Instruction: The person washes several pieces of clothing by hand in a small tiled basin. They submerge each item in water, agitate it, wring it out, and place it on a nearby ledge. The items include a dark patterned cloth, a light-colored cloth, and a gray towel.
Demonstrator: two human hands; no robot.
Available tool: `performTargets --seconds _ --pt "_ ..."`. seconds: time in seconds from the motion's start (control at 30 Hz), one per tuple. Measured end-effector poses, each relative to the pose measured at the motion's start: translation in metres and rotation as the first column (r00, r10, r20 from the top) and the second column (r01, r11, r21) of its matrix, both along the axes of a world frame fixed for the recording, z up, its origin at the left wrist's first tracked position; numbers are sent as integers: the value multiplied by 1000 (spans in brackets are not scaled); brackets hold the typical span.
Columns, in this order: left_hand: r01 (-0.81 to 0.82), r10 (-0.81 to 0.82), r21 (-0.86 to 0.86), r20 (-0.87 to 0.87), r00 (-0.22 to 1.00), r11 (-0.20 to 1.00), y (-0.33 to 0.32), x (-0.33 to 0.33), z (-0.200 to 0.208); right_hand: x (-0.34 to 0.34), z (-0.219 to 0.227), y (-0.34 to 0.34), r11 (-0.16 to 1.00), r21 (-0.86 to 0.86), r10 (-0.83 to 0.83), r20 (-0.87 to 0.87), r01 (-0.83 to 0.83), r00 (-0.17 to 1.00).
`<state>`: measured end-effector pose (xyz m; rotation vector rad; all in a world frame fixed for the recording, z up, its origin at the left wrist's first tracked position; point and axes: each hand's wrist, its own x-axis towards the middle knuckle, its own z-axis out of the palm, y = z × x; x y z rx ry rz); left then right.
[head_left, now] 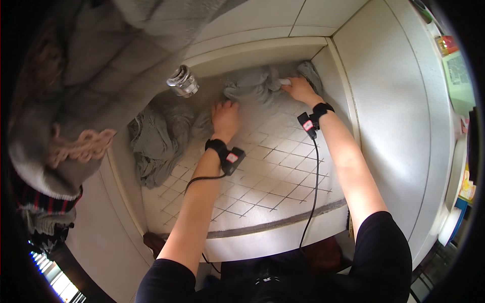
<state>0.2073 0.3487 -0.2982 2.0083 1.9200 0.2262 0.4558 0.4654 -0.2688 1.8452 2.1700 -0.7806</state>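
Note:
A soaked grey cloth [160, 139] lies bunched along the left and far sides of a pale basin [265, 51] with a crosshatched, sloping floor. My left hand [226, 120] is at the middle of the far end, fingers curled down against the cloth; its fingertips are partly hidden. At the far right corner, my right hand [301, 91] is closed around a small white piece [284, 82] whose kind I cannot make out. It is right beside a grey fold of the cloth. Both wrists wear black straps with small boxes and cables.
A metal tap [183, 82] reaches over the far left of the basin. Grey hanging clothes [101, 65] crowd the upper left. The basin's white front rim [273, 243] is close to my body, and a tall white wall [399, 101] closes the right side.

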Motion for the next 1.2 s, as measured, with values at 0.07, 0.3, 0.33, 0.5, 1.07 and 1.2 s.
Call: performTargets --seconds 0.07,0.3,0.33,0.5,1.07,1.2 --pt "24 -17 -83 81 997 996 -21 -14 17 10 15 -1 952 -92 -306 -240 293 921" --pt "-421 342 109 423 839 900 -63 -123 59 41 60 -1 630 -661 -743 -666 407 69" --pt "-473 387 120 422 820 873 -60 -137 63 42 61 2 643 -641 -742 -656 420 136" --pt "-322 369 346 -77 926 881 -49 -145 69 21 41 7 839 216 -403 -373 500 836" --pt "-39 -7 -236 -189 982 971 -7 -35 -38 -24 -49 -18 968 -5 250 88 -251 964" --pt "-108 121 -138 90 989 985 -11 -43 -30 -20 -24 -24 998 38 -31 -285 44 958"
